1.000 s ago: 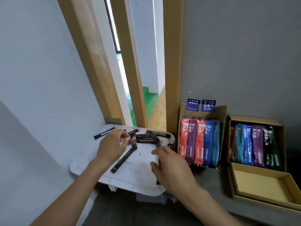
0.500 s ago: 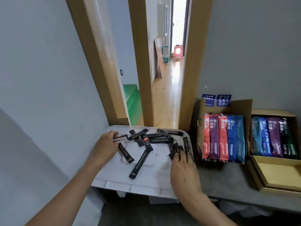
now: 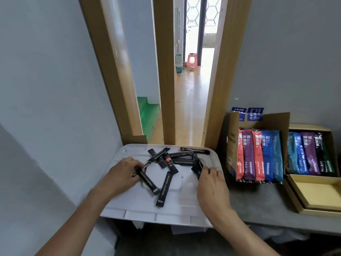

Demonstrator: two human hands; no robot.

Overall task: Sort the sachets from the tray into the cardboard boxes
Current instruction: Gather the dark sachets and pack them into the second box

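A white tray (image 3: 177, 209) lies in front of me with several slim black sachets (image 3: 182, 157) scattered over its far half. My left hand (image 3: 123, 174) pinches the upper end of one black sachet (image 3: 149, 182) at the tray's left side. At the tray's right edge my right hand (image 3: 212, 187) grips a small bundle of black sachets (image 3: 197, 168). Another black sachet (image 3: 164, 189) lies loose between the hands. To the right stand two cardboard boxes (image 3: 232, 145) (image 3: 332, 137), both holding coloured sachets upright.
An open, shallow cardboard box (image 3: 317, 193) sits at the front right on the grey counter (image 3: 258, 204). Blue cards (image 3: 247, 114) stick up behind the left box. A doorway with wooden frames (image 3: 166, 71) opens beyond the tray. A grey wall is on the left.
The view has tilted up and drawn closer. My left hand now pinches a sachet at the tray's left. My right hand has closed on the sachets at the right edge.
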